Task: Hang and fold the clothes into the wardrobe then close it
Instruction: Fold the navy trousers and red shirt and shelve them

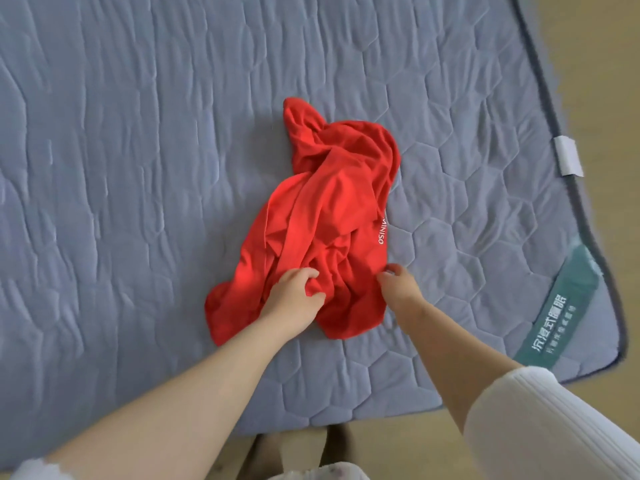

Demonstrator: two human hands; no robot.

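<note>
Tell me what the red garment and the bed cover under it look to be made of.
Red garment: soft, matte knit, likely cotton jersey; it bunches in limp folds. Bed cover: grey-blue quilted fabric with a faint sheen, probably padded synthetic; its stitched honeycomb cells puff up.

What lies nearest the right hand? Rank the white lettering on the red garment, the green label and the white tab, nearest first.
From the right hand:
1. White lettering, just beyond it, on the red garment.
2. Green label, off to the right, near the corner of the quilt.
3. White tab, farther up the right edge.
</note>
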